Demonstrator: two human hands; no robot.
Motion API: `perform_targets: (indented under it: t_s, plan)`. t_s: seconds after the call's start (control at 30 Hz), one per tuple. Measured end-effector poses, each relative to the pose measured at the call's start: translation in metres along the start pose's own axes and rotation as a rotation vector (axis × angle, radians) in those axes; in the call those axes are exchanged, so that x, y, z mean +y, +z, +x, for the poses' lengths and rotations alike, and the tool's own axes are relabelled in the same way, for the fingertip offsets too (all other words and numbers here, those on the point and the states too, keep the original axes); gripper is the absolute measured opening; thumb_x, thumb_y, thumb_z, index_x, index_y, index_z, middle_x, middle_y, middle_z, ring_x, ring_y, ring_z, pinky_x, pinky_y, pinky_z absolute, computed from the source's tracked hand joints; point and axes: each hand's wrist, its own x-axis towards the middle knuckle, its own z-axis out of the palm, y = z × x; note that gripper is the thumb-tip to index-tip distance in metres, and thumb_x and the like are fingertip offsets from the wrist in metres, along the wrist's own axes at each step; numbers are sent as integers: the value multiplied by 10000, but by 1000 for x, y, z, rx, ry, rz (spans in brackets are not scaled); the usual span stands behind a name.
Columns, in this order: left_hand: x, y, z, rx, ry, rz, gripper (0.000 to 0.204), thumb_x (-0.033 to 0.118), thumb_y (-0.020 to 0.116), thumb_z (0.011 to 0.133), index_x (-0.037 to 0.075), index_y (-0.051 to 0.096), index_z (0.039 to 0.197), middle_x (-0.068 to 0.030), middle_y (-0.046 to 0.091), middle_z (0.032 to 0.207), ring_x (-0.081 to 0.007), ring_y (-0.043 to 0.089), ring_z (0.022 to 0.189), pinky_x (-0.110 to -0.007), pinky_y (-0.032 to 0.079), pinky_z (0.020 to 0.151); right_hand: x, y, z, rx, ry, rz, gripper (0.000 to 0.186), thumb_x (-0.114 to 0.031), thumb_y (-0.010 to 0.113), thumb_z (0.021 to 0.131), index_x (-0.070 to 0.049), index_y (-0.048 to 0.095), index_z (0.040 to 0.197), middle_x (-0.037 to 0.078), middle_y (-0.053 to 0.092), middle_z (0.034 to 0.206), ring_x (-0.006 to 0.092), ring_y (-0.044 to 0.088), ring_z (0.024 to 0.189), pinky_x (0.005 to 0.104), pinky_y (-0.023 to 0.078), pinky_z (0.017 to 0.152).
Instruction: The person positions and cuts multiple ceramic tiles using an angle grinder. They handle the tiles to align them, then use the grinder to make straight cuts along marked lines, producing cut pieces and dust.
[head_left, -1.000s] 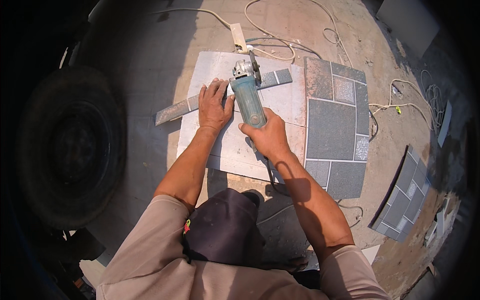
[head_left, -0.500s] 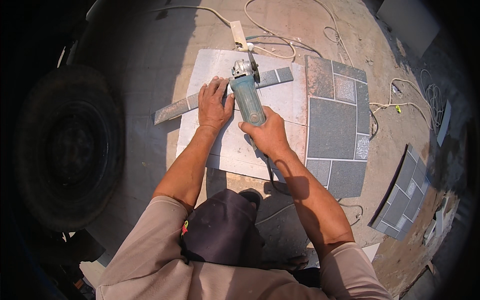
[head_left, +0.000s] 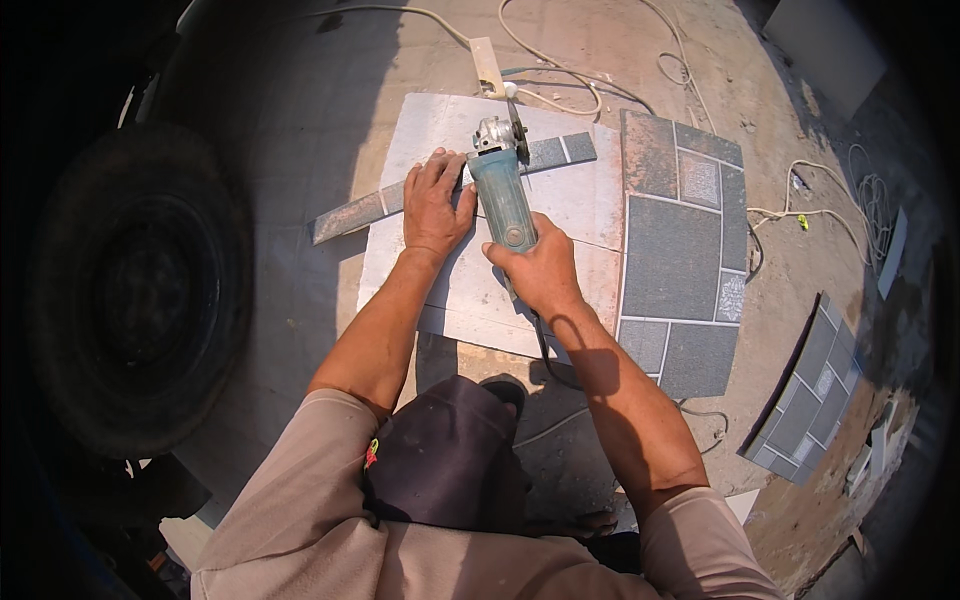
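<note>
Left hand [head_left: 432, 205]: palm turned down, fingers extended and slightly spread, laid across the narrow tile strip [head_left: 347, 217]; nothing is gripped. The thumb is angled out beside the angle grinder [head_left: 503, 200]. The wrist is kept fairly straight, the forearm slanted in from the lower left.

Right hand [head_left: 540, 262]: closed around the rear of the grinder's teal body, thumb laid over its upper side; the other fingers are mostly hidden beneath. The forearm is slanted in from the lower right, crossed by a shadow.

The grinder is pointed away from the body, its disc [head_left: 519, 130] set on edge at the right of the metal head, over the strip; whether strip and disc are in contact cannot be told.

The strip is laid obliquely on a pale board [head_left: 570, 220], its left end projecting past the edge. A grey patterned tile panel [head_left: 672, 255] is placed along the board's right side.
</note>
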Motion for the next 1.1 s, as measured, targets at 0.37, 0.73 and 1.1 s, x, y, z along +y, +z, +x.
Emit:
perform_targets:
  t_s: [0.37,0.73,1.1]
  plan:
    - [0,-2,1,-10,5,1,542,261,716,967,107,660,1484,-138,645,1506,-331,508,1527,-526,305,1312,4,-2,-10,-9,32,-11,562,-303,865,799,68,727,1198,278,798,990,407,802,948,455,612,868]
    - [1,-5,2,-24,0,-5,547,239,712,952,115,665,1483,-144,645,1495,-343,504,1525,-520,304,1317,8,-1,-28,2,46,23,550,-286,876,815,61,723,1214,266,801,1000,387,800,952,455,609,873]
    - [1,-5,2,-26,-4,-27,543,242,728,962,93,660,1480,-155,639,1484,-354,508,1494,-507,310,1290,2,-2,-1,-10,-13,-2,520,-267,858,809,78,719,1173,273,791,962,375,798,890,443,611,830]
